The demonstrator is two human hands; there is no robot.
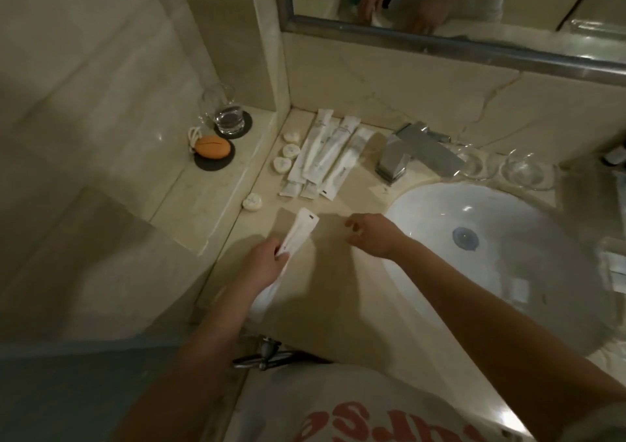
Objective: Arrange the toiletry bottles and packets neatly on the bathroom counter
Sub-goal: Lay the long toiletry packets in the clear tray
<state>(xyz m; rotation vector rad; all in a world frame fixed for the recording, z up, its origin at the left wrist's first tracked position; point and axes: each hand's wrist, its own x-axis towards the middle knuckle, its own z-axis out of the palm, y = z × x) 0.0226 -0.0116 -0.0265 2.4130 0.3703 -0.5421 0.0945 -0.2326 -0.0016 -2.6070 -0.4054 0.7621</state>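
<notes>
The left hand (262,262) is clamped on a white packet (299,233) near the counter's (338,289) front-left edge, the right hand (371,236) is empty with fingers apart, so the next move probably needs to lay it beside the packet row (325,157) at the back.

glossy marble counter (342,292), brushed metal faucet (411,151), clear glass tumbler (227,112), matt white paper packets (325,157).
</notes>
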